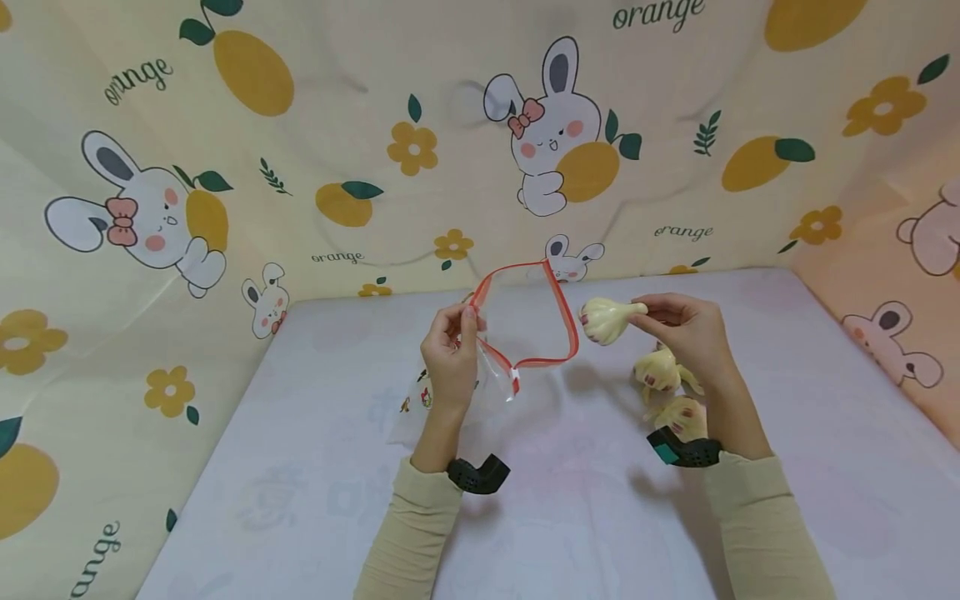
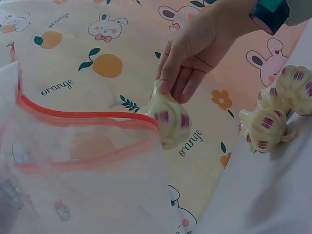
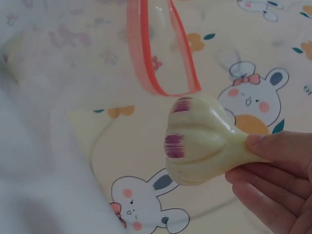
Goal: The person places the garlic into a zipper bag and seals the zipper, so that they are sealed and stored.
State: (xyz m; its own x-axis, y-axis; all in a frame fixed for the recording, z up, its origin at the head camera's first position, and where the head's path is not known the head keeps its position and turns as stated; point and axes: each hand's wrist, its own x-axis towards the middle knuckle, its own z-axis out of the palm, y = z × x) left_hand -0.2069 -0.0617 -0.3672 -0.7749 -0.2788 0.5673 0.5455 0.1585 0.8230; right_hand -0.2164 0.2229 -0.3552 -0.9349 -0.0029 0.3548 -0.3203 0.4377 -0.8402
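Note:
My left hand (image 1: 452,358) pinches one side of a clear zip bag (image 2: 97,200) with a red-edged mouth (image 1: 567,321). The mouth gapes wide toward the right, and small printed figures show on the plastic. Between thumb and fingers, my right hand (image 1: 693,333) holds a garlic bulb (image 1: 606,322) by its stem, just right of the mouth and outside the bag. Purple streaks mark this bulb (image 3: 195,141) in the right wrist view. Below the right hand, garlic bulbs (image 1: 660,368) lie on the table, partly hidden by the wrist. The left hand is out of sight in its own wrist view.
A white-covered table (image 1: 300,500) spreads under both arms. Behind it and at the sides hangs a cloth (image 1: 450,75) printed with rabbits and oranges. Black cameras are strapped to the left wrist (image 1: 480,475) and right wrist (image 1: 686,450).

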